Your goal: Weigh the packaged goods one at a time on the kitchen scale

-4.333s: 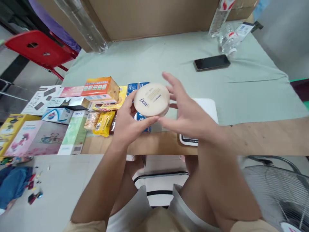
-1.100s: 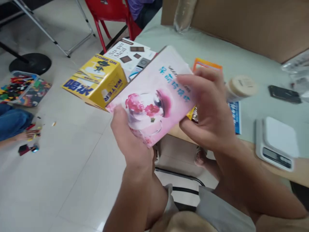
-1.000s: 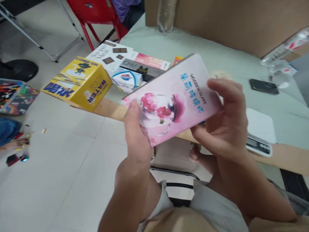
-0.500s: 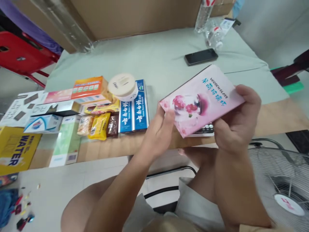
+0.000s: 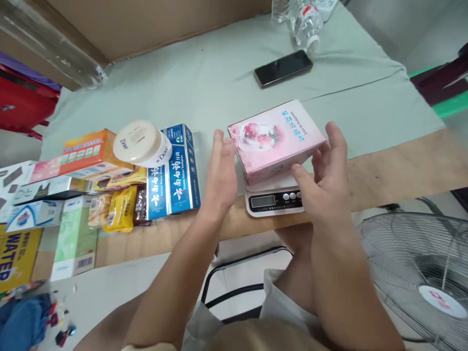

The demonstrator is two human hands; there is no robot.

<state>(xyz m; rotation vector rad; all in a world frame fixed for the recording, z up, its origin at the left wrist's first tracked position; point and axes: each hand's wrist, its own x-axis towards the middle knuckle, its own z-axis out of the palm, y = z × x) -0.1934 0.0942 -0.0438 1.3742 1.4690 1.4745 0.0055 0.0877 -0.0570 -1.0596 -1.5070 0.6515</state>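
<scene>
A pink box printed "Wooden Glass" rests on a white kitchen scale at the table's front edge. The scale's dark display faces me, and the box hides most of its platform. My left hand is beside the box's left end, fingers stretched out, with a small gap between. At the right end, my right hand has its fingers apart and curved around the corner; its fingertips are close to the box, and whether they touch it I cannot tell.
To the left are blue toothpaste boxes, a Dove jar, an orange box, snack packets and a green box. Behind the scale lie a phone and a plastic bottle. A fan stands at lower right.
The pink box has come down from both hands onto the scale. Both hands have loosened, the left drawing away from it. The view has shifted a little, and the scale is now more visible.
</scene>
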